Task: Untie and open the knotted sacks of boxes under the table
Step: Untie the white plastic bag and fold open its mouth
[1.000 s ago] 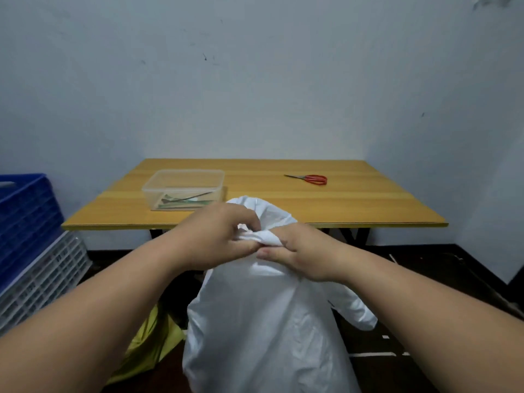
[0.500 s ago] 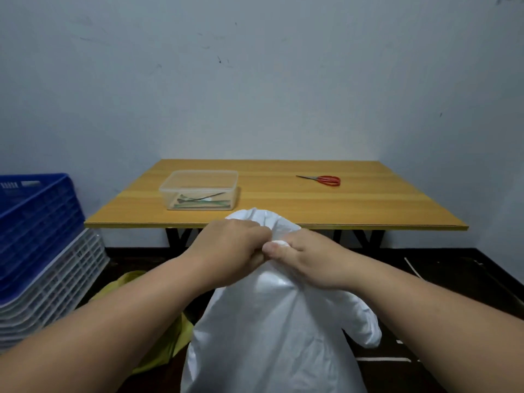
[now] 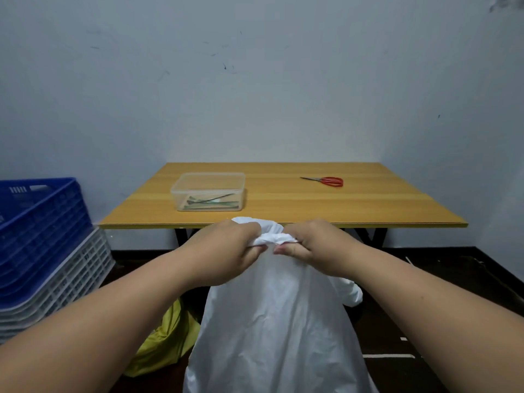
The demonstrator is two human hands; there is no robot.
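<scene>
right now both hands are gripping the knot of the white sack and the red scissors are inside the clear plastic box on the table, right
Not quite. The head view shows the red-handled scissors lying bare on the wooden table, apart from the clear plastic box. The left hand and right hand do grip the white sack's knot.

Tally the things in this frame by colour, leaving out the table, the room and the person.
White: 2, the white sack both hands grip at its knot, and the white crates
Blue: 1, the blue crate
Yellow-green: 1, the yellow-green sack
Red: 1, the red-handled scissors
Clear: 1, the clear container
Total: 6, counting the white stack as one
</scene>
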